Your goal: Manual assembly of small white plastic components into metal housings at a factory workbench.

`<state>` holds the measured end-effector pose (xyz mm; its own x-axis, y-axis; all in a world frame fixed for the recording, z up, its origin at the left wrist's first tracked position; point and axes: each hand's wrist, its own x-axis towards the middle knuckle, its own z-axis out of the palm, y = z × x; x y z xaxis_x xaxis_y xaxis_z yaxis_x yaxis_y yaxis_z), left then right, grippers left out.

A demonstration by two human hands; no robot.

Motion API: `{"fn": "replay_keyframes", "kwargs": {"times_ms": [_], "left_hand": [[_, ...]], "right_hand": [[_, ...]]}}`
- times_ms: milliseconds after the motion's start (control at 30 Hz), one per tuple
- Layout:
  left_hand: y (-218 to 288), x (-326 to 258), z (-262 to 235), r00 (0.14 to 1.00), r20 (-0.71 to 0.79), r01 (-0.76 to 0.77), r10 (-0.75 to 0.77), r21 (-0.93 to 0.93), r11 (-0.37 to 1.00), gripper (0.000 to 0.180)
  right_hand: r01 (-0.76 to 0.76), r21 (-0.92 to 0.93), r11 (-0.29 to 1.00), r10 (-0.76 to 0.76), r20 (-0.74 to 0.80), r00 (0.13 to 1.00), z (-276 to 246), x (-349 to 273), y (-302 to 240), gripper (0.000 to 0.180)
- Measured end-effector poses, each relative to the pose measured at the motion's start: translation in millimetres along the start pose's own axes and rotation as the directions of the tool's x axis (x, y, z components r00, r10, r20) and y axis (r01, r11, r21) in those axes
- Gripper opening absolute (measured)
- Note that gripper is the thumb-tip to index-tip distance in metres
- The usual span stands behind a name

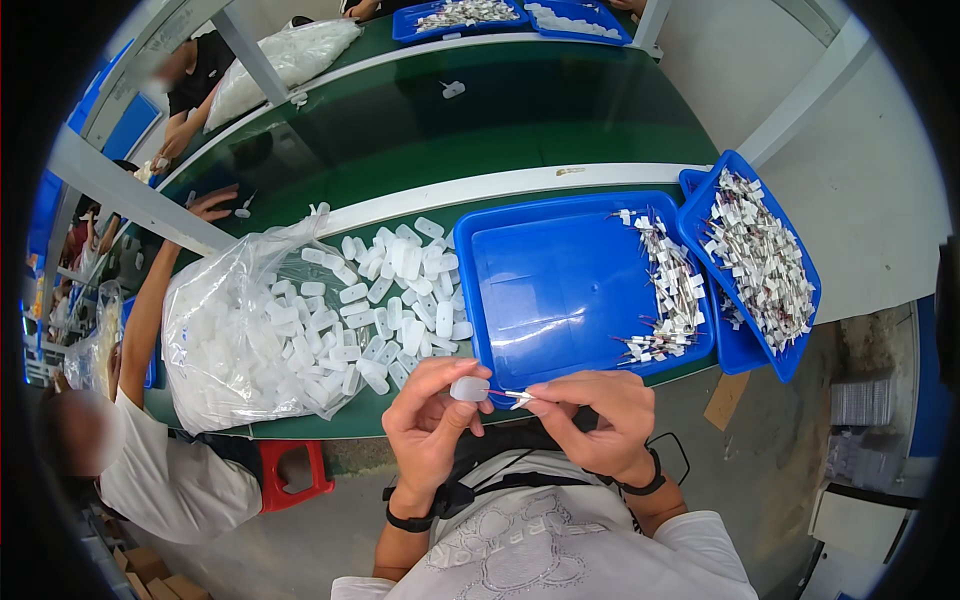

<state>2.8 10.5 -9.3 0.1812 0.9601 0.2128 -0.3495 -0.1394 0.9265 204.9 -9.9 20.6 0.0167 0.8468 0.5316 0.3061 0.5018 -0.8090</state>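
In front of my body, my left hand (422, 425) pinches a translucent white plastic casing (469, 389), rounded at its corners. My right hand (603, 412) grips a small white wired connector (521, 398) between thumb and index finger. A thin reddish wire spans the short gap from the connector to the casing; whether it enters the casing is too small to tell. Just beyond both hands lies a blue tray (530, 300), with several like wired connectors (672, 290) along its right side. Loose white casings (400, 290) are heaped to its left.
A clear plastic bag (235, 330) of casings lies left of the heap. Blue trays are stacked at the right, the top one full of wired connectors (760, 260). A white rail (500, 185) borders a green conveyor belt (560, 105). A co-worker's arm (150, 300) reaches over at the left.
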Motion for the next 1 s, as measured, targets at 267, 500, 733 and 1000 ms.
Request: {"fn": "replay_keyframes", "kwargs": {"times_ms": [267,500,733,1000], "left_hand": [[2.0,1.5,-0.6,0.997,0.013,-0.077,0.076,0.225,0.971,0.036],[5.6,3.9,5.2,0.999,-0.031,-0.002,0.009,0.225,0.974,0.038],[4.2,3.2,4.3,1.000,-0.022,-0.002,0.007,0.232,0.973,0.037],[1.0,4.7,3.2,0.998,-0.006,0.066,-0.066,0.050,0.997,0.039]], "right_hand": [[0.082,-0.049,0.995,-0.085,-0.069,0.994,5.7,0.5,4.5,0.016],[0.151,-0.149,0.977,-0.157,-0.034,0.987,1.2,2.5,3.5,0.021],[0.244,-0.291,0.925,-0.238,0.056,0.970,-3.7,1.0,-0.3,0.026],[0.376,-0.370,0.850,-0.380,0.065,0.923,-1.2,-1.0,1.6,0.026]]}}
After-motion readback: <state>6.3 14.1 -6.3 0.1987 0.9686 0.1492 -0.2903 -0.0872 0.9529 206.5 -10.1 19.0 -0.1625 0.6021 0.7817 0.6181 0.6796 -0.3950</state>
